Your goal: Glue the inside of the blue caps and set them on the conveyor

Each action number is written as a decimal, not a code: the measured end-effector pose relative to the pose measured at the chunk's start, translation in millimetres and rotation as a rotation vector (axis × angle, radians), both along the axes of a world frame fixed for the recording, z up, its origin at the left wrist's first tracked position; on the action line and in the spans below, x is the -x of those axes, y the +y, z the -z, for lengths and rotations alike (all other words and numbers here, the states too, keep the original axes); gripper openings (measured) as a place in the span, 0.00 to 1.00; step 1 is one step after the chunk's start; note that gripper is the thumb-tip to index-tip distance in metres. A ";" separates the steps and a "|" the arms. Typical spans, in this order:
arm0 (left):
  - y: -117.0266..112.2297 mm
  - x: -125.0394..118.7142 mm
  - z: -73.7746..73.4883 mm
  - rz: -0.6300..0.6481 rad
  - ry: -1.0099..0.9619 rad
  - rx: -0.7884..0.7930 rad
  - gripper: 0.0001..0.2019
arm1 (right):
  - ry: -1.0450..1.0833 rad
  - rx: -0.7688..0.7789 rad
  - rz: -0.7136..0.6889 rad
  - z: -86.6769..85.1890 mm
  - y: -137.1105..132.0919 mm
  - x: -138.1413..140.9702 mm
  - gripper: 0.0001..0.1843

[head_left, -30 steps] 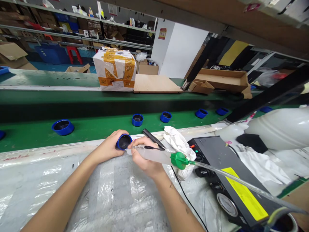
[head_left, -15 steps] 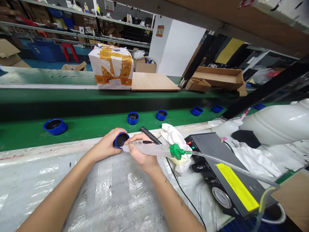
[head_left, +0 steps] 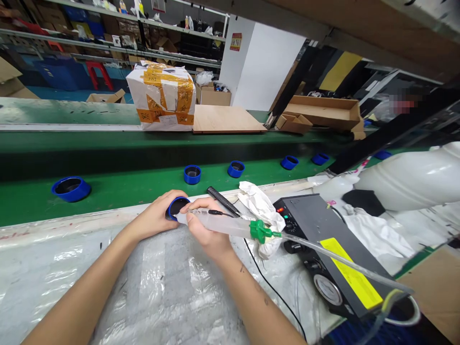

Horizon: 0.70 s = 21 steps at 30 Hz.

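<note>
The blue cap (head_left: 175, 207) sits at the far edge of the desk (head_left: 172, 292), tilted so its dark inside faces the camera. The left hand (head_left: 155, 218) curls around it from the left, and its fingers hide most of the cap's outer wall. The right hand (head_left: 206, 232) is closed around the front end of a cloudy syringe barrel (head_left: 230, 226), which lies almost level with its nose at the cap's rim. The thumb covers the nozzle, so I cannot tell whether it touches the cap. A thin black lead (head_left: 215, 212) runs along the top of the barrel.

A green fitting (head_left: 259, 231) caps the rear of the barrel. From it a clear hose (head_left: 334, 258) runs right, towards the lower right corner. Beneath the hose stands a grey control box (head_left: 316, 225) with small lit indicators, knobs and a round gauge. The print on its yellow label (head_left: 350, 280) is too small to read.

Just behind the hands lie a black pen-shaped tool (head_left: 223, 201) and a crumpled white rag (head_left: 260, 207). Wrinkled clear plastic covers the desk.

More blue caps (head_left: 192, 174) stand spaced along the green conveyor belt (head_left: 136, 187). Beyond it is a white parcel (head_left: 163, 98) crossed with yellow tape that bears printed characters I cannot make out. White jugs (head_left: 409, 179) are cut off by the right edge.
</note>
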<state>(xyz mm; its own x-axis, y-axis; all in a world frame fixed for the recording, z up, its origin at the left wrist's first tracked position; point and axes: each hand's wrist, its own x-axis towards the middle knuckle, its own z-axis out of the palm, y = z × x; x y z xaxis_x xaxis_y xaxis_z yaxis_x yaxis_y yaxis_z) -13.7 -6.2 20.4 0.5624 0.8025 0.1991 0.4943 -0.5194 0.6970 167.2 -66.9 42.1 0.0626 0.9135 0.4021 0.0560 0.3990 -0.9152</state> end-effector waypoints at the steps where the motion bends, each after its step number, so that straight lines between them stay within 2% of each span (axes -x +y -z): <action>1: -0.2 -0.4 -0.7 -0.002 0.003 0.001 0.22 | 0.015 -0.003 -0.004 0.0 -0.2 0.3 0.03; 21: 0.4 -0.6 1.8 -0.006 -0.002 0.032 0.22 | 0.076 -0.008 -0.018 -2.0 -2.0 2.7 0.05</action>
